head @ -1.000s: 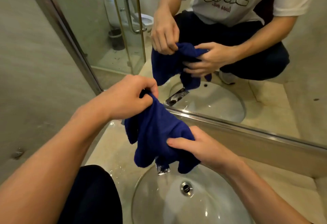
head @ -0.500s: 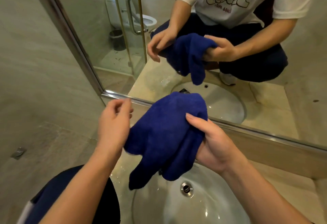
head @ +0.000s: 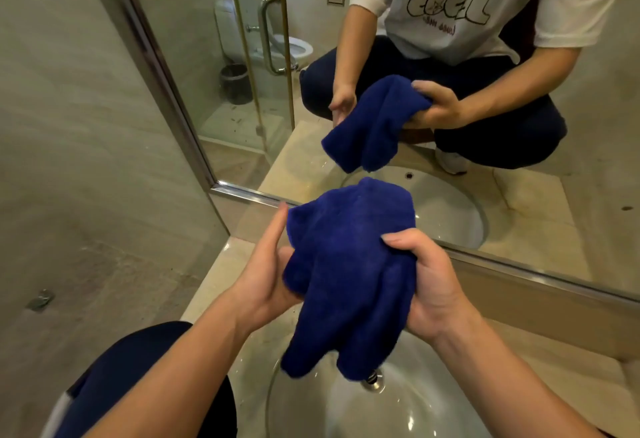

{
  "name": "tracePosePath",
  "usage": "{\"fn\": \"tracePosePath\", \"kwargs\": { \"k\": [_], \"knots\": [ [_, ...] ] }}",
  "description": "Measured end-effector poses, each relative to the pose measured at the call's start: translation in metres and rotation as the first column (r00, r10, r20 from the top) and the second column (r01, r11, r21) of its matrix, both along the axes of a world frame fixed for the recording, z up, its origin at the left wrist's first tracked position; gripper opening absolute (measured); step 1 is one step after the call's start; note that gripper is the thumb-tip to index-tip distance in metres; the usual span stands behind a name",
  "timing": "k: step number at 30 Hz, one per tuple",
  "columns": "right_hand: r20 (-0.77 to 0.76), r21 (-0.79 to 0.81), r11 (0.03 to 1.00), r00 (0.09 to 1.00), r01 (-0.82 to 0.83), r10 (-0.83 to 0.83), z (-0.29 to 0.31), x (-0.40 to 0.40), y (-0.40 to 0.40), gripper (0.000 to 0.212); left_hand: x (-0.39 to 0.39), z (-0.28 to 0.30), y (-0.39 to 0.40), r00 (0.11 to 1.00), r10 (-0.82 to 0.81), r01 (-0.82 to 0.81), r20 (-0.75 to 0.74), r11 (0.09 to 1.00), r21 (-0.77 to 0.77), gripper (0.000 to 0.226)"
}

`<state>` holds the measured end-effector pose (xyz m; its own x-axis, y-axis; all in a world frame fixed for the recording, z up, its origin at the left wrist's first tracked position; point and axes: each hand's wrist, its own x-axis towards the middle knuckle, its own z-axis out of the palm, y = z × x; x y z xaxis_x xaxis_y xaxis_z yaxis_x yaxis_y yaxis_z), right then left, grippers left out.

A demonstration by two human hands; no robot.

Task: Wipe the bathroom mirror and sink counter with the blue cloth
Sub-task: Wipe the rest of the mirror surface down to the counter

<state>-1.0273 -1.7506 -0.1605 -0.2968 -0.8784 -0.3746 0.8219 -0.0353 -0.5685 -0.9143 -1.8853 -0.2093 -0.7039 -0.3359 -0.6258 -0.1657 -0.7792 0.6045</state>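
Note:
A dark blue cloth [head: 349, 271] hangs bunched above the sink basin [head: 398, 406], its lower ends dangling over the drain [head: 372, 378]. My right hand [head: 433, 282] grips the cloth's right side with curled fingers. My left hand [head: 266, 264] lies against the cloth's left side, palm in, fingers straight and pointing up. The mirror [head: 519, 178] rises just behind, its metal lower edge [head: 519, 264] running across the beige counter [head: 554, 385]. The faucet is hidden behind the cloth.
A beige tiled wall [head: 86, 160] closes the left side, meeting the mirror's metal frame [head: 162, 84]. The mirror reflects a crouching person, a glass shower door, a toilet and a black bin. My dark-trousered knee [head: 131, 385] is at the lower left.
The left hand let go of the cloth's top, then came back flat against its left side. The right hand raised the cloth and now grips it bunched higher over the basin.

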Motion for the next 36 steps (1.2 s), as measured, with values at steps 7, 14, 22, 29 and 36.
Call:
{"fn": "tracePosePath", "kwargs": {
  "k": [7,14,22,29,36],
  "knots": [
    [0.032,-0.028,0.995,0.995,0.099,-0.099,-0.011,0.006,-0.009,0.036,0.004,0.006,0.014,0.996,-0.044,0.054,-0.073,0.988,0.142,0.065],
    [-0.009,0.020,0.999,0.999,0.049,-0.049,-0.017,0.007,-0.018,0.033,0.015,0.009,-0.009,0.970,0.184,-0.174,-0.157,0.982,0.074,0.038],
    [-0.430,0.088,0.989,0.900,0.120,-0.071,-0.027,0.009,-0.046,0.028,0.037,0.007,-0.046,0.859,0.512,-0.441,-0.023,0.717,-0.540,0.015],
    [-0.741,0.198,0.971,0.669,0.133,0.060,-0.052,0.029,-0.070,0.020,0.060,0.003,-0.084,0.849,0.528,-0.390,0.021,0.653,-0.650,0.009],
    [-0.920,0.371,0.886,0.239,0.278,0.311,-0.071,0.043,-0.115,0.040,0.074,-0.016,-0.135,0.863,0.498,-0.237,0.088,0.552,-0.800,0.015]
  ]
}}
